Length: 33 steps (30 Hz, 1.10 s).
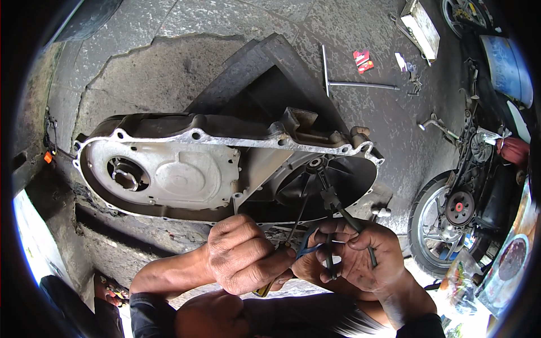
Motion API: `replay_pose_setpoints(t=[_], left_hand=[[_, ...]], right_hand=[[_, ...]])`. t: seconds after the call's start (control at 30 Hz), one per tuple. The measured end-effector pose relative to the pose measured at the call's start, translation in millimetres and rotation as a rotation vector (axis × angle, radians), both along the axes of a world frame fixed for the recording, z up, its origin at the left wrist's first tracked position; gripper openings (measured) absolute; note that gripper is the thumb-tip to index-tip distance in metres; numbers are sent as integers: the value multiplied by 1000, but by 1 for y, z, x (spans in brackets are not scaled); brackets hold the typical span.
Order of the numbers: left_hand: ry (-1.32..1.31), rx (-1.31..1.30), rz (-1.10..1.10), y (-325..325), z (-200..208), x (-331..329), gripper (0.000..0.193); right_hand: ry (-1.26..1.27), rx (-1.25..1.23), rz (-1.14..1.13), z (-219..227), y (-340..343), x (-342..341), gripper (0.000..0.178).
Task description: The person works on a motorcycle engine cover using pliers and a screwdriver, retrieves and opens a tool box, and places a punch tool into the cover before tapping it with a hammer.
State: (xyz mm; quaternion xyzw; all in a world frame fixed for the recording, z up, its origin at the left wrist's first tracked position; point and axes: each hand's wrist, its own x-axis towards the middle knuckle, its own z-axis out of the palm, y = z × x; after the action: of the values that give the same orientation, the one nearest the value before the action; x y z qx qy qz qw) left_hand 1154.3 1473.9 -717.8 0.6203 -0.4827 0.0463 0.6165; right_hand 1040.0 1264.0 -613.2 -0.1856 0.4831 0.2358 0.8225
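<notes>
While our left hand (239, 253) clenches the screwdriver (297, 222), our right hand (372, 256) loosely grasps the pliers (331, 198) pointed at the bearing (315, 163).
The metal casing (186, 177) lies before us; we seem to be working at the bearing in its right end, and the next move probably calls for steady aim.

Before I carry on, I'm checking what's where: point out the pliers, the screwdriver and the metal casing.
Pliers (331, 199): head view, around the pivot.
Screwdriver (297, 220): head view, on the shaft.
Metal casing (183, 174): head view, pale inner face.
</notes>
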Motion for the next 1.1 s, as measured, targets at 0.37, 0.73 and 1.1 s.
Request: replay_pose_setpoints(t=[0.37, 0.73, 1.1], left_hand=[[42, -59, 2, -8, -17, 1, 24], [102, -66, 17, -5, -14, -1, 24], [78, -83, -8, -15, 3, -4, 23]], right_hand=[[137, -22, -172, 7, 3, 4, 48], [225, -115, -78, 14, -6, 26, 36], [269, -209, -72, 20, 6, 40, 22]])
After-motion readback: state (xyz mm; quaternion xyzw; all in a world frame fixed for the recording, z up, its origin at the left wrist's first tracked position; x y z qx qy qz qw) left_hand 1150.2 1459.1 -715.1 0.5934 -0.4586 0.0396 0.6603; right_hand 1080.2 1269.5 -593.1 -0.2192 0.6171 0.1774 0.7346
